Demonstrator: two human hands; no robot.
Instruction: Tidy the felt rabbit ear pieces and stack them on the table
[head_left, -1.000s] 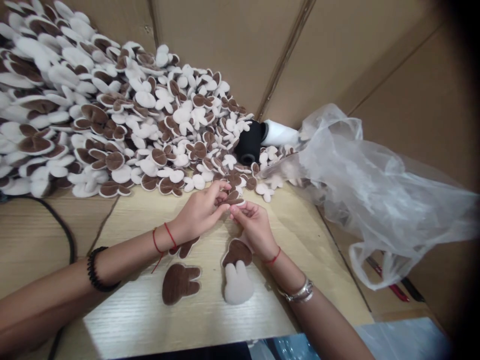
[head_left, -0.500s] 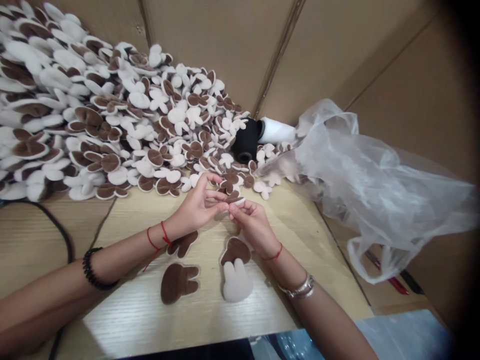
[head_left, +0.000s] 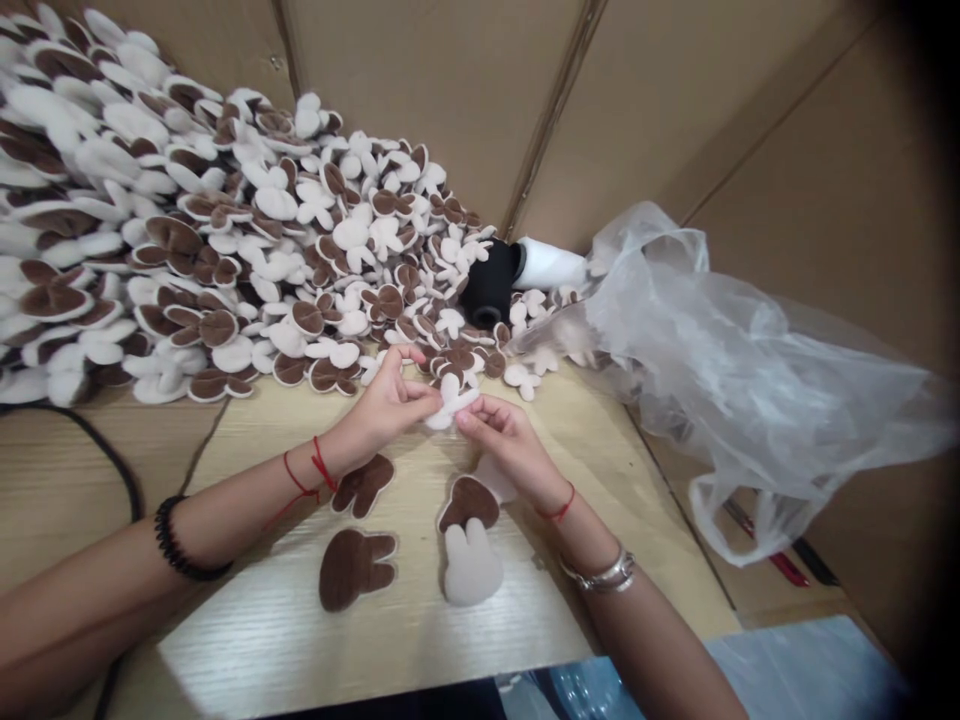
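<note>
With left hand and right hand, pinches a white rabbit-shaped piece above the bench. Has a few brown pieces and white pieces lying nearer (at least two overlapping), against a big heap beyond; looks far from finished.

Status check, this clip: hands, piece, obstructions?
Right hand pinching white piece; left hand at its edge. Piece's white face showing. Pile just beyond, nothing seen blocking hands.

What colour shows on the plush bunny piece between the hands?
White on the plush bunny piece's visible side; see the head view.
</note>
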